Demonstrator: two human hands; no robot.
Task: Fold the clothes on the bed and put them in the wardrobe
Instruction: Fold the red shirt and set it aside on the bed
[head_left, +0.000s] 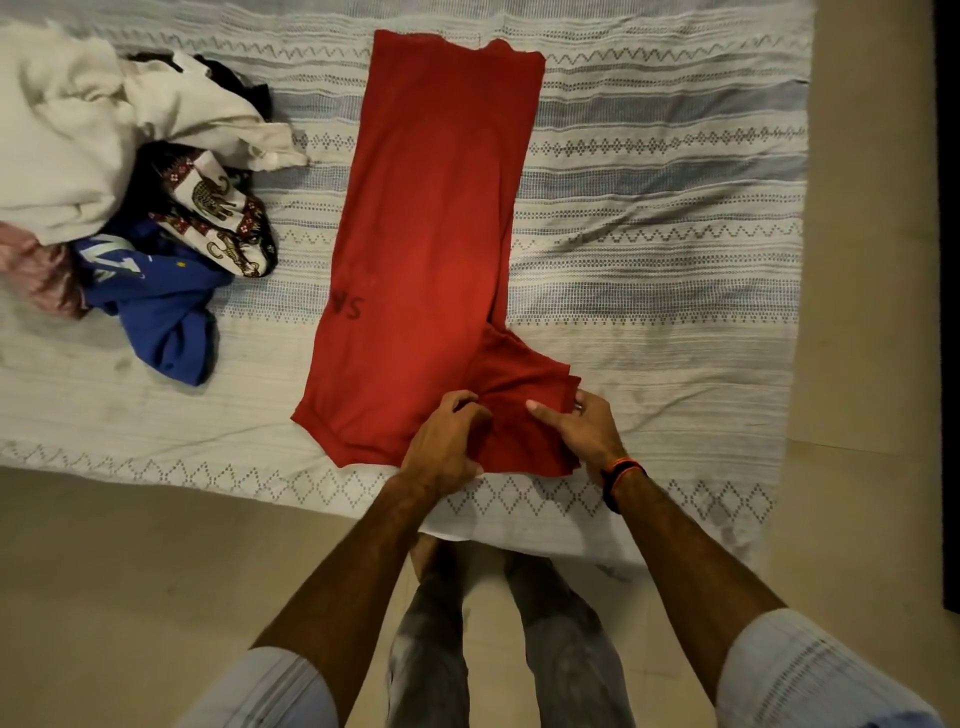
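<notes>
Bed (649, 260): covered by a pale striped, patterned spread, filling the upper view. Red T-shirt (431, 208): long item laid lengthwise at the centre of the bed, already folded in half along its length, hem at 12 o'clock, sleeves stacked and jutting toward 4 o'clock near the front edge. Unfolded pile (119, 182): at 10 o'clock, well apart from the shirt; cream garment on top, an elephant-print piece and a blue jersey below (wardrobe not in view). Right hand (587, 431): at 5 o'clock of the shirt, fingers curled round the sleeve edge, thumb laid across the cloth. Left hand (447, 441): just beside it, fingers curled and pinching the cloth at the sleeve root. Step in hand, as judged: turning the sleeves inward over the body. To do it well, pin the sleeve root with the left hand, carry the sleeve edge across level with the side seam, then smooth flat before halving the length.
</notes>
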